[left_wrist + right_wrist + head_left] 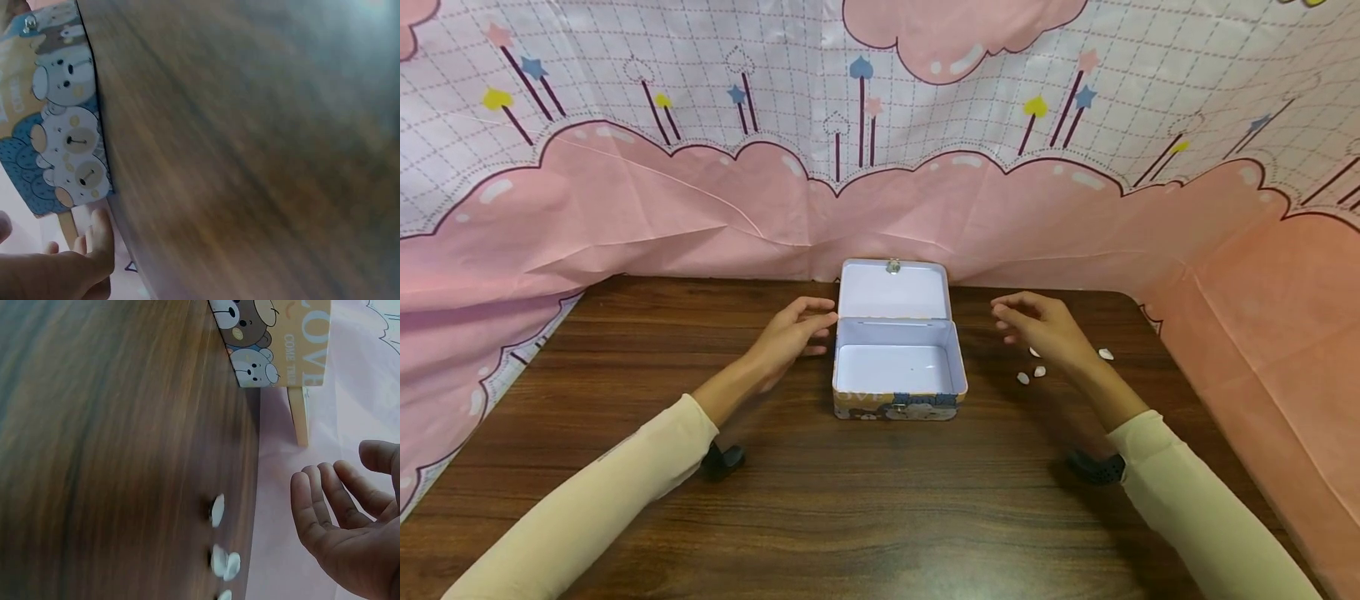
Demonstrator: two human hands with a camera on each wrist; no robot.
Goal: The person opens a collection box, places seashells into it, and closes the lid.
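An open tin box (898, 367) stands mid-table, its hinged lid (895, 289) tipped back and its white inside bare. Cartoon bears and lettering cover its front (69, 137). My left hand (786, 337) is beside the box's left side, fingers extended toward it and holding nothing. To the right of the box my right hand (1045, 325) hovers with loosely bent fingers and nothing in them. Under and around that hand lie several small white shell-like pieces, one (1023, 378) nearest the box and another (1106, 354) farther right.
The brown wooden table (880, 500) ends at a hanging pink cloth (715, 217) behind the box and at the sides. A dark object (724, 460) shows by the left sleeve, and another (1097, 467) by the right sleeve.
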